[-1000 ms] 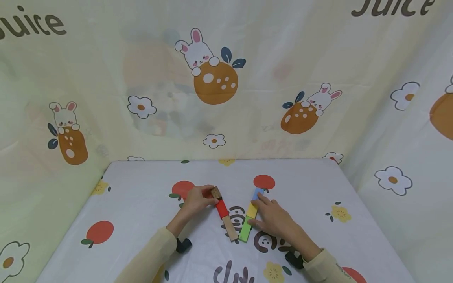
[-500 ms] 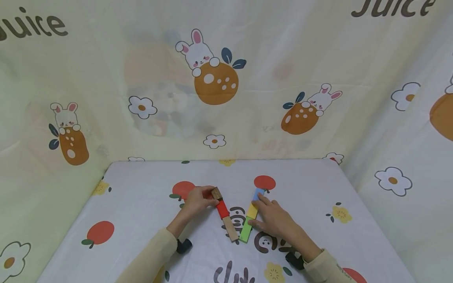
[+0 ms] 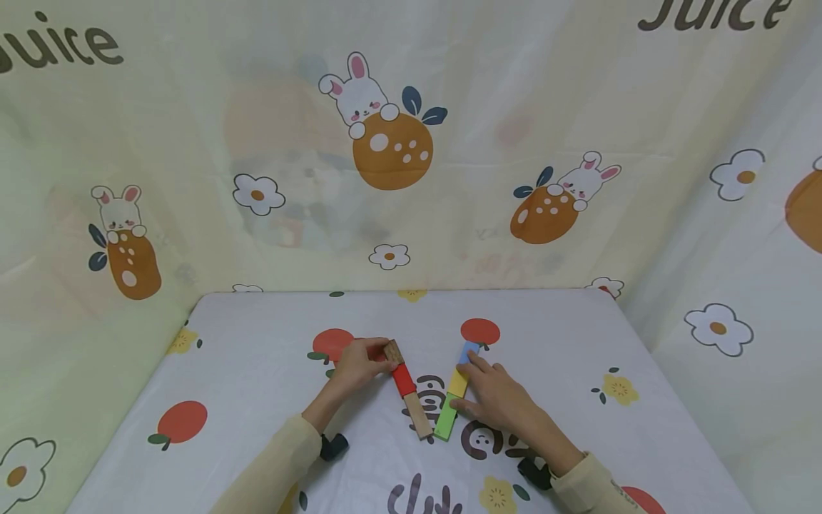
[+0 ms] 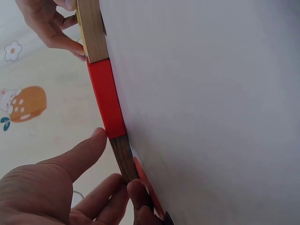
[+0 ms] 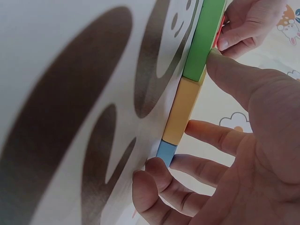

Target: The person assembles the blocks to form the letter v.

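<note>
Two slanting rows of blocks form a V on the table in the head view. In the left row lie a dark brown wooden block (image 3: 393, 351), a red block (image 3: 403, 380) and a plain wooden block (image 3: 418, 416). My left hand (image 3: 355, 366) holds the dark brown block, thumb near its joint with the red one and fingers at its far end. Blue (image 3: 469, 350), yellow (image 3: 458, 383) and green (image 3: 445, 417) blocks make the right row. My right hand (image 3: 497, 394) rests along it with extended fingers, thumb at the green block (image 5: 204, 44), fingertips at the yellow and blue ones.
A white printed cloth (image 3: 257, 428) covers the table. Behind it hangs a patterned curtain (image 3: 475, 214). Dark wrist devices show beneath the left cuff (image 3: 302, 446) and right cuff (image 3: 574, 478). Near their lower ends the two rows almost meet.
</note>
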Demonstrator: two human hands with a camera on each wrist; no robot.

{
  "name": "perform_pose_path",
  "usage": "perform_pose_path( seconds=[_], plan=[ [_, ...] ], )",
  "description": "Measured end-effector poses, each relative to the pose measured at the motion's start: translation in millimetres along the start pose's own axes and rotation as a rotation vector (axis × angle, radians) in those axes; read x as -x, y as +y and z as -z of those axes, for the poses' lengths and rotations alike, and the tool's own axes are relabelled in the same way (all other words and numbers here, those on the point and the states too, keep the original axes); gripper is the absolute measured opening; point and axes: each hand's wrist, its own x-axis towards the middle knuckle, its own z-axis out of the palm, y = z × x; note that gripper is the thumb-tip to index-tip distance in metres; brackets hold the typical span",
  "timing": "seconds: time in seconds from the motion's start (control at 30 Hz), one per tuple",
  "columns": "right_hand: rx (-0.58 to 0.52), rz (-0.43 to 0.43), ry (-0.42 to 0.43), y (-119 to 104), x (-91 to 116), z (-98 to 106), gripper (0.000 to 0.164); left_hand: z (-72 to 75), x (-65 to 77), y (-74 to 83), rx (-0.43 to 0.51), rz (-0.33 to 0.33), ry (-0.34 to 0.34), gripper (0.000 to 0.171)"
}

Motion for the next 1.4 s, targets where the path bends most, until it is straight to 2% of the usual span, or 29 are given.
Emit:
perform_pose_path(
  seconds=[0.4,0.93,1.07,1.23,1.4],
  plan=[
    [0.002,-0.007,-0.007,1,0,-1,0.073,-1.1,-2.4,-1.7,0.006,-0.029,0.000,0.049],
    [-0.009,-0.004,-0.009,2,-1,-1,0.072,-2.1,-1.1,-1.5,0.010,-0.027,-0.010,0.048],
    [-0.011,-0.003,-0.009,1,0,0,0.073,0.1,-1.9,-3.1,0.013,-0.035,-0.023,0.045],
    [-0.015,-0.009,-0.014,1,-1,-1,0.072,5.3,0.7,-7.1,0.029,-0.032,-0.038,0.052],
    [-0.013,-0.006,-0.015,2,-1,-2,0.072,12.8,9.7,-9.9,0.000,-0.053,-0.012,0.053]
  ],
)
